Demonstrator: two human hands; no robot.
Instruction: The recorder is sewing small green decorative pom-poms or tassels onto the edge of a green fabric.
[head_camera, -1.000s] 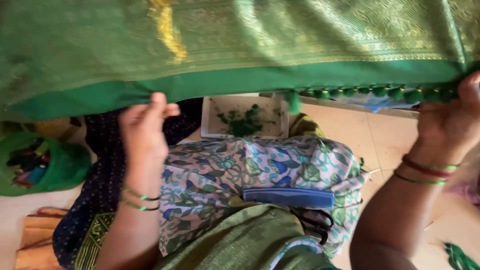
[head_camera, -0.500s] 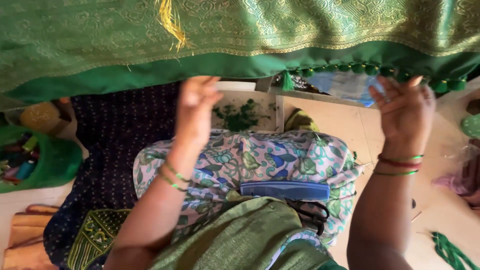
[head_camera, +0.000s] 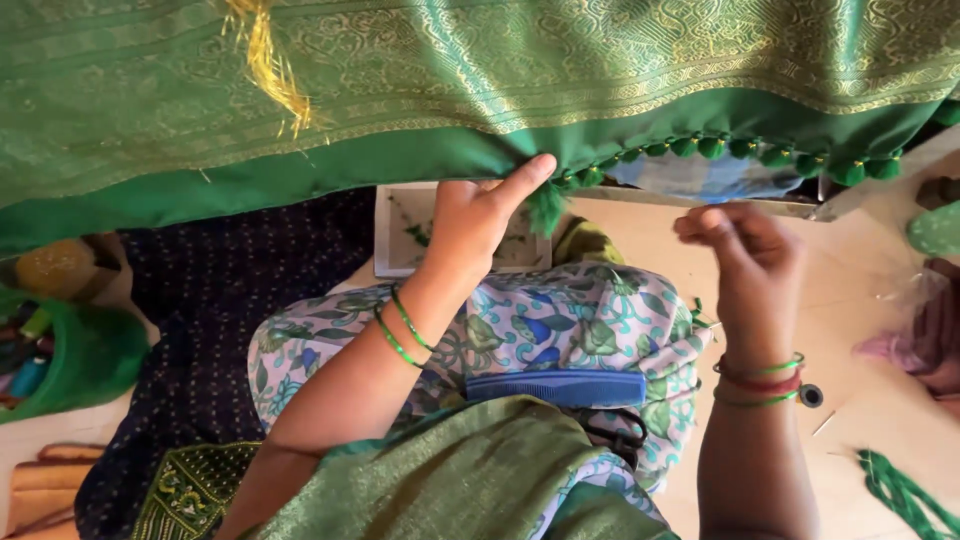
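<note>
I see a green cloth (head_camera: 600, 70) woven with a gold scroll pattern, a plain darker green border, a row of small green bobbles (head_camera: 760, 152) along its edge and a yellow-gold tassel (head_camera: 268, 72). On my lap lies a white fabric (head_camera: 560, 330) printed with blue and green flowers, with a blue comb (head_camera: 556, 387) on it. Green bangles (head_camera: 402, 328) ring my left wrist, green and red ones (head_camera: 760, 378) my right, and a dark navy dotted cloth (head_camera: 200, 300) lies beside a green basket (head_camera: 85, 360).

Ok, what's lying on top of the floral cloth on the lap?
A blue comb lies on the floral cloth. Green fabric covers the cloth's near part, hiding anything beneath.
</note>
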